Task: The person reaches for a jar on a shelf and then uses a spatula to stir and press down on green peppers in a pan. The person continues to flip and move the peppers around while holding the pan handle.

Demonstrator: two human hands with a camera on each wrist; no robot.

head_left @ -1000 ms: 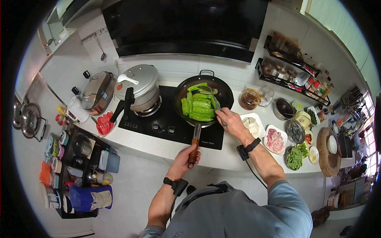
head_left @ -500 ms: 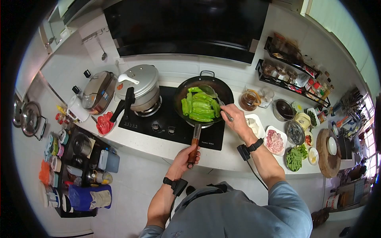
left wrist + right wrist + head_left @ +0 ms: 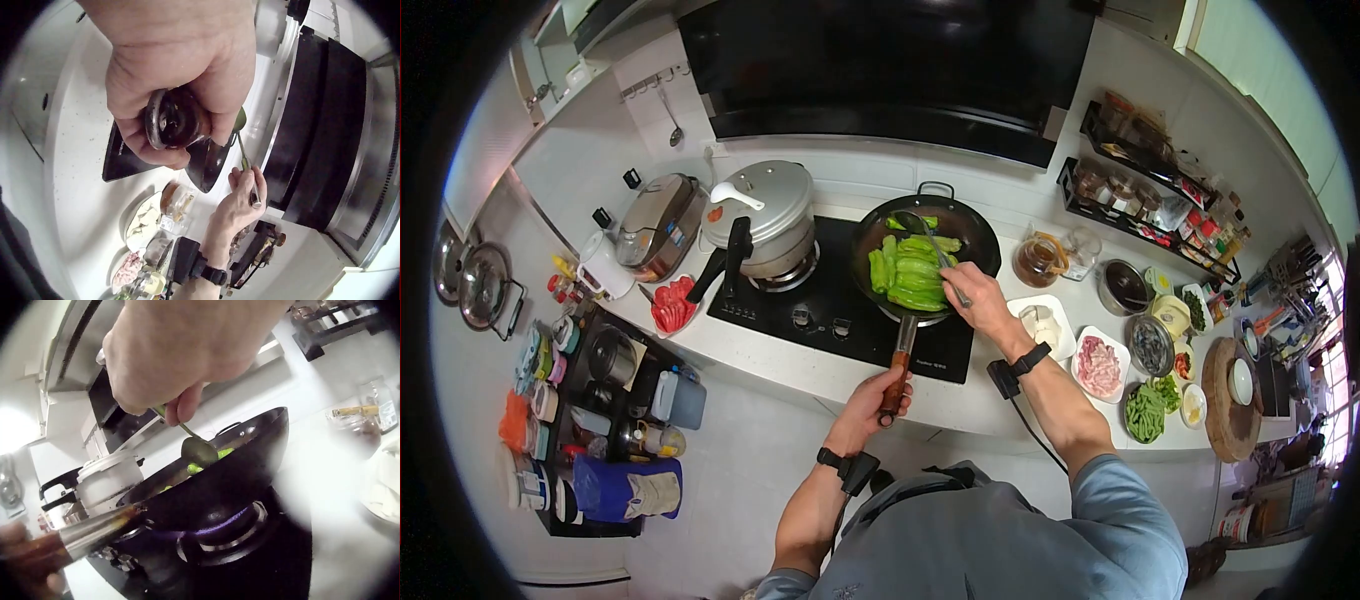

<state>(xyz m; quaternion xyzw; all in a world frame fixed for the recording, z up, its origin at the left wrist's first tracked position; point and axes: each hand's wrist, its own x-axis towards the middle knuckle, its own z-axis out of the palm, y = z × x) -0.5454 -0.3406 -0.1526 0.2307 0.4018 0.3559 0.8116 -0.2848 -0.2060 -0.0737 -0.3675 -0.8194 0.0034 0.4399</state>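
Note:
Green peppers [image 3: 917, 268] lie heaped in a black wok [image 3: 975, 235] on the hob. My left hand [image 3: 870, 402] grips the wok's wooden handle [image 3: 898, 372]; its round end [image 3: 175, 119] faces the left wrist camera. Over the wok's right side, my right hand [image 3: 982, 300] holds a metal ladle [image 3: 940, 255] by its handle. The ladle's bowl [image 3: 199, 452] is among the peppers near the wok's far left side. A blue flame [image 3: 225, 524] burns under the wok in the right wrist view.
Left of the wok, a pressure cooker [image 3: 772, 225] with a white spoon on its lid stands on the hob [image 3: 855, 350]. Sliced red food [image 3: 673, 305] sits farther left. On the right are plates of white pieces [image 3: 1040, 325], sliced meat [image 3: 1100, 365] and green beans [image 3: 1145, 412].
My right hand and the ladle have moved left relative to the wok, shifting the ladle's bowl toward its far left side. My left hand keeps its grip. The head view has shifted slightly.

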